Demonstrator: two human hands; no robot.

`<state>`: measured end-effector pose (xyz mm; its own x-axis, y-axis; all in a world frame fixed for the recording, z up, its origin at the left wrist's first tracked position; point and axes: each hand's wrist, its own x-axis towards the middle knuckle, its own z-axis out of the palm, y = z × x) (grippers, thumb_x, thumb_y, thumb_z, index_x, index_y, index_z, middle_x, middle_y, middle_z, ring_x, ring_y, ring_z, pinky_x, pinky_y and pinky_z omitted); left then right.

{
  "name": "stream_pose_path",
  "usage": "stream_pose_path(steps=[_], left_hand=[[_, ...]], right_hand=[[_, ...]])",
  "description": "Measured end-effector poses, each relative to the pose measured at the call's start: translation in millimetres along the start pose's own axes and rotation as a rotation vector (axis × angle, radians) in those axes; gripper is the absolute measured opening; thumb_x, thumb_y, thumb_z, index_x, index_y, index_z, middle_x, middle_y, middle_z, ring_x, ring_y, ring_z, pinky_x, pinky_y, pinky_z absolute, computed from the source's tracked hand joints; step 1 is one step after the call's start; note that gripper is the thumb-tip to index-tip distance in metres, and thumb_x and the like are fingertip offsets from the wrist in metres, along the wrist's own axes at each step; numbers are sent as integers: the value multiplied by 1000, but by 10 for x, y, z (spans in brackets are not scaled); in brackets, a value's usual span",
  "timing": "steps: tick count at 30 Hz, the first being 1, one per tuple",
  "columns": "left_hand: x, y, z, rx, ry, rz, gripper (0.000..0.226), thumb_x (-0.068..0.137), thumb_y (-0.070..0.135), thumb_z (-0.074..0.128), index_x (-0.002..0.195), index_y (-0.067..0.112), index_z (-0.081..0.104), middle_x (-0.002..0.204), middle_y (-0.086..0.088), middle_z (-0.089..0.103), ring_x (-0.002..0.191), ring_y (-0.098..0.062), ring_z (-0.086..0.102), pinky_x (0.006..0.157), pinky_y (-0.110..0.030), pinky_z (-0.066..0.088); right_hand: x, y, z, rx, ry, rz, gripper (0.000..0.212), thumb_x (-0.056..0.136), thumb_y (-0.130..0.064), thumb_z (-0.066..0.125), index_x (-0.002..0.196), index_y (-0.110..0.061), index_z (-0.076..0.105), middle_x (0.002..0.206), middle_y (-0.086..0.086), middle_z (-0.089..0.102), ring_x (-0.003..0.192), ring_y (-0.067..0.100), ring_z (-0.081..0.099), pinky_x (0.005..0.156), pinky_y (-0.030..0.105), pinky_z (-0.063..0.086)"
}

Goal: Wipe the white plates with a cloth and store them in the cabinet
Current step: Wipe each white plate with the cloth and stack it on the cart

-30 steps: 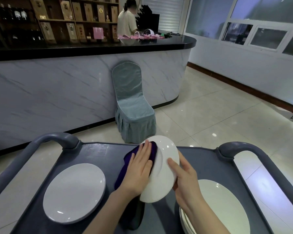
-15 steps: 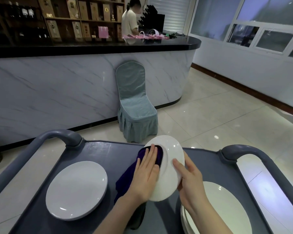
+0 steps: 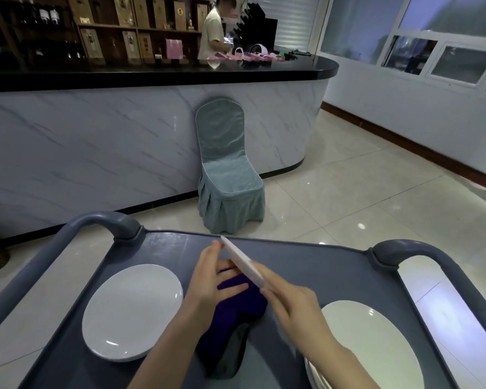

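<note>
1. Three plate groups sit within your reach on the grey cart (image 3: 314, 265).
2. Held plate (image 3: 243, 262): tilted edge-on above the cart's middle; your right hand (image 3: 295, 307) grips its near rim, fingers (image 3: 267, 276) closed on it.
3. Purple cloth (image 3: 236, 307): draped under your left hand (image 3: 211, 284), whose fingers lie spread and open against the plate's left side.
4. Single plate (image 3: 132, 311): flat, near left on the cart.
5. Plate stack (image 3: 373, 352): near right, just beside your right wrist.
6. Covered chair (image 3: 226, 167): far, against the marble bar (image 3: 96, 141).
</note>
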<state>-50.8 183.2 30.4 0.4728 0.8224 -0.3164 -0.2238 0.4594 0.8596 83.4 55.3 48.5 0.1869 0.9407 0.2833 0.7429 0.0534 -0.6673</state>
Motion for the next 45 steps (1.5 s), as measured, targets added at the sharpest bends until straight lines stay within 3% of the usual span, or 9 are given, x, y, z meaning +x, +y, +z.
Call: stream_pose_path(steps=[4,8,13,17,19,22,28,34,45], left_hand=[[-53,-55,-208,-78,102,-15,39,87,29,70,121,26,51,103,-9,74,92,-28,73,68,-43,59],[-72,-119,-506,-91,226,-22,33,92,12,60,116,33,52,110,-10,66,87,-27,71,58,-36,57],[-141,-129,-1005,-112,323,-46,42,91,11,51,126,34,50,118,-7,58,101,-33,62,58,-35,57],[-172,-183,-1344,-81,366,-64,44,91,8,47,127,33,49,120,-7,55,102,-33,58,54,-35,56],[-179,-211,-1491,-60,378,-64,43,92,8,46,127,34,47,120,-6,54,103,-31,56,53,-33,56],[-160,-193,-1742,24,433,-20,40,88,14,53,120,37,50,118,1,56,107,-25,55,60,-33,56],[-128,-118,-2333,348,658,68,19,86,17,66,95,34,63,101,6,66,96,-16,61,70,-28,47],[-154,-122,-2602,591,723,114,25,83,9,67,96,30,63,95,0,66,85,-10,62,66,-17,43],[-223,-241,-2673,729,757,132,24,86,9,67,107,19,71,95,2,65,80,-7,61,67,-9,39]], right_hand=[[55,10,184,-242,-133,-191,52,99,-19,53,143,-46,46,144,-24,50,131,-5,48,109,9,32],[204,89,271,20,-477,79,39,97,-42,58,135,-48,54,148,-25,44,139,-8,33,115,14,26],[365,262,485,128,-33,483,42,94,-35,65,135,-28,57,129,-10,60,109,6,59,92,21,43],[487,280,899,536,-46,818,32,89,-3,68,121,-4,67,101,5,71,91,21,68,72,27,57],[527,225,1089,636,15,879,35,83,7,70,116,-7,70,100,9,72,95,26,68,81,35,58],[602,118,1352,609,67,888,46,78,7,73,114,-20,64,97,8,73,96,26,69,91,45,55],[714,-55,1781,539,18,848,43,75,8,72,103,-24,70,88,-1,75,85,16,71,80,33,58],[760,-125,2149,549,1,865,39,80,6,67,103,-24,71,92,-1,72,87,15,68,74,27,54],[739,-94,2298,464,10,833,42,84,6,65,102,-32,71,88,-6,68,83,12,64,68,21,50]])
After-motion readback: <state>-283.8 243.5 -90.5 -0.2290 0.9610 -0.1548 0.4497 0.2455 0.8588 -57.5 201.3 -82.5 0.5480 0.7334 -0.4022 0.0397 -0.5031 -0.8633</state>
